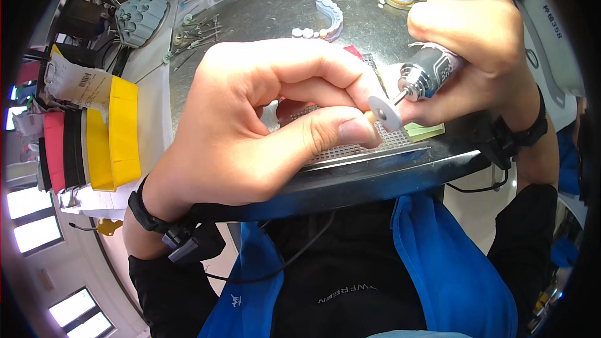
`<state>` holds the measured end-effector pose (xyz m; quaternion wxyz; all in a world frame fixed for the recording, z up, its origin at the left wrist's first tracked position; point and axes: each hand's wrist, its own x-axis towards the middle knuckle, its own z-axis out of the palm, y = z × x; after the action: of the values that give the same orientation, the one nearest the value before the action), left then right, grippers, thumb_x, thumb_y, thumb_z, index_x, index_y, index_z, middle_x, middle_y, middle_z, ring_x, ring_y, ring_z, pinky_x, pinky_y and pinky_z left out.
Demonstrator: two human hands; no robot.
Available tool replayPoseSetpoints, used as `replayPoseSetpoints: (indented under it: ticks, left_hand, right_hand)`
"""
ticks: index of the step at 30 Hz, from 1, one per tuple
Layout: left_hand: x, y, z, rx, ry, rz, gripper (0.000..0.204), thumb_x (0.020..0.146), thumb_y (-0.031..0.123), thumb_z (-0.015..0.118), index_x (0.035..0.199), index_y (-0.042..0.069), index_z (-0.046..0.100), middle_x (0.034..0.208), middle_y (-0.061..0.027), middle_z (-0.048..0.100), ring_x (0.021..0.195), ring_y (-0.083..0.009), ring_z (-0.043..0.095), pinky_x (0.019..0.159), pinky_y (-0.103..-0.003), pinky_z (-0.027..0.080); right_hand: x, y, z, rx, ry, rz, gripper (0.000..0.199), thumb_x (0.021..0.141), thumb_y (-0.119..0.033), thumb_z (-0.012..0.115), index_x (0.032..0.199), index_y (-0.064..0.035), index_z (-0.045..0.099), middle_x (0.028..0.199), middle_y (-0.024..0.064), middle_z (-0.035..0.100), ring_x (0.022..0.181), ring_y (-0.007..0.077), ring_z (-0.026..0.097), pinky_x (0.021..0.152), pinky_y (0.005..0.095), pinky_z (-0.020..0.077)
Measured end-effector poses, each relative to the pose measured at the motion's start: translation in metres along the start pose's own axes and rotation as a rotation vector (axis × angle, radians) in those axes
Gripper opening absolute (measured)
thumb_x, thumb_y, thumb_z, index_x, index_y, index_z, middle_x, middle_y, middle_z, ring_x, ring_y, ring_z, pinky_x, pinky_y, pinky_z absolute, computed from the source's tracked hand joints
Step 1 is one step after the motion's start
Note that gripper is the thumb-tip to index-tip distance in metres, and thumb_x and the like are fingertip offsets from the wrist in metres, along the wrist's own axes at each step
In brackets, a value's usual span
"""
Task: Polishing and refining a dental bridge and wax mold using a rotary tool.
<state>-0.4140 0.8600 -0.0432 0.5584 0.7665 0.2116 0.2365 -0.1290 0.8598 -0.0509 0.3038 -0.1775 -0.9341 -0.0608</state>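
My left hand (244, 119) is closed in a pinch, thumb against fingertip. Between them shows a bit of a small yellowish piece (370, 116), probably a dental crown; the fingers hide most of it. In my right hand (479, 47) is a rotary handpiece (427, 72), dark with a silver nose, gripped with the fingers wrapped round its body. A thin shank at its tip carries a white disc (384, 113). The disc stands right beside the yellowish piece, close to my left thumb; whether they touch I cannot tell. Both hands are above a perforated metal grate (350, 154).
Beyond my hands, a grey dental arch model (332, 15) lies on the dark bench top (263, 17). Several burs (194, 39) are scattered at the far left, near a grey bur holder (141, 19). Yellow bins (123, 134) stand left. A green pad (426, 131) sits by the bench's near edge.
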Motion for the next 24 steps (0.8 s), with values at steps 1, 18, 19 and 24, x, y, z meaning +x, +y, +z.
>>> replayPoseSetpoints:
  ticks: [1,18,19,24]
  left_hand:
    - [0.000,0.000,0.000,0.001,-0.001,0.000,0.019,0.092,0.002,0.072,0.107,-0.007,0.065,0.091,-0.0138,0.076,0.086,-0.0180,0.076,0.084,-0.028,0.059]
    - [0.014,-0.032,-0.040,0.584,0.314,0.120,0.011,0.092,0.000,0.072,0.102,-0.002,0.072,0.095,-0.0048,0.074,0.091,-0.0109,0.071,0.086,-0.026,0.053]
    - [0.017,-0.039,-0.042,0.590,0.322,0.122,0.011,0.092,0.000,0.072,0.102,-0.002,0.072,0.095,-0.0048,0.074,0.091,-0.0109,0.071,0.086,-0.026,0.053]
    - [0.030,-0.045,-0.042,0.789,0.373,0.289,0.013,0.086,0.007,0.079,0.098,0.003,0.077,0.092,-0.0062,0.077,0.086,-0.0168,0.070,0.083,-0.030,0.053]
  right_hand:
    - [-0.001,0.000,0.008,0.009,0.091,-0.034,0.068,0.056,-0.037,0.099,0.098,0.0068,0.068,0.084,0.0173,0.071,0.067,0.0294,0.072,0.058,0.0331,0.0568]
    - [0.025,0.022,-0.010,-0.187,-0.073,0.614,0.033,0.075,-0.011,0.087,0.104,-0.0009,0.074,0.104,0.0165,0.074,0.092,0.0287,0.070,0.082,0.0413,0.0561]
    - [0.025,0.028,-0.008,-0.188,-0.070,0.604,0.033,0.075,-0.011,0.087,0.104,-0.0009,0.074,0.104,0.0165,0.074,0.092,0.0287,0.070,0.082,0.0413,0.0561]
    - [0.002,0.068,0.007,-0.210,-0.045,0.965,0.033,0.076,-0.009,0.087,0.105,-0.0003,0.074,0.104,0.0174,0.074,0.096,0.0273,0.069,0.084,0.0397,0.0557]
